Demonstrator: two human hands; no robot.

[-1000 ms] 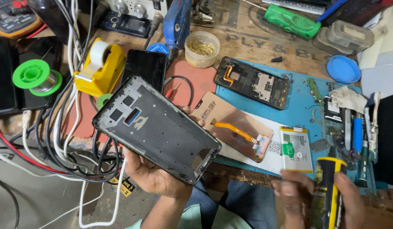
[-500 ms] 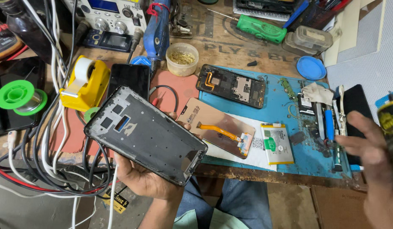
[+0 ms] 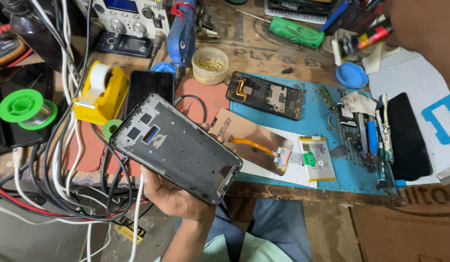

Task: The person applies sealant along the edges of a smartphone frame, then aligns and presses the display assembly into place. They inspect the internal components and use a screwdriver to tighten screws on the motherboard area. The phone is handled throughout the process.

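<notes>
My left hand [image 3: 174, 194] cradles the black phone frame [image 3: 176, 146] from below, fingers curled up around its lower edge, holding it tilted over the near edge of the bench, inner side facing me. A second ago my right hand was low at the bench edge with a yellow-handled tool; half a second ago it was lifting at the right border. Now my right hand [image 3: 421, 29] is up in the top right corner, close to the camera and blurred, gripping what I take to be a small tube with a red band [image 3: 363, 41]; I cannot be sure of it. The frame has hardly shifted in my grip, so the work seems to have passed from tool to tube.

The bench is worn wood, crowded. A blue mat [image 3: 327, 145] carries an opened phone body [image 3: 265, 95], a copper-backed display panel [image 3: 251, 140] with an orange flex and a battery [image 3: 316, 158]. Left of the frame stand a yellow tape dispenser [image 3: 101, 94] and a green solder spool [image 3: 22, 107], amid tangled white and black cables [image 3: 65, 160]. Behind lie a green screwdriver [image 3: 295, 32] and a small tub [image 3: 210, 65]. Bare floor shows below.
</notes>
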